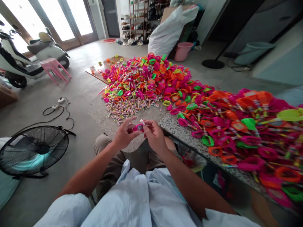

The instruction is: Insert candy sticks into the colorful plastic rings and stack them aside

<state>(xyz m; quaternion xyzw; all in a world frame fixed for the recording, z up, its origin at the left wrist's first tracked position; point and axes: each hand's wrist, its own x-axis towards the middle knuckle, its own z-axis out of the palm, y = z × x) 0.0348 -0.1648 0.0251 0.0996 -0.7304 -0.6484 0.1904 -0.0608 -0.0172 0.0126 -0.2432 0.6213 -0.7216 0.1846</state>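
Hands: left hand (124, 135) and right hand (155, 135) pinch 1 pink toy watch (139, 127) between their fingertips.
Pink toy watch: small, rounded, at the near edge of the bench (169, 124).
Bench: speckled, stone-like, mostly covered.
Watch pile (163, 84): plastic loops, pink, orange, green, yellow, crowding the far and right sides.
Striped sticks (127, 107): slim cylinders, heaped just beyond the hands.
Floor (81, 67): smooth grey; round wire-caged fan (43, 147) at left, crinkled white sack (165, 31) behind the pile.
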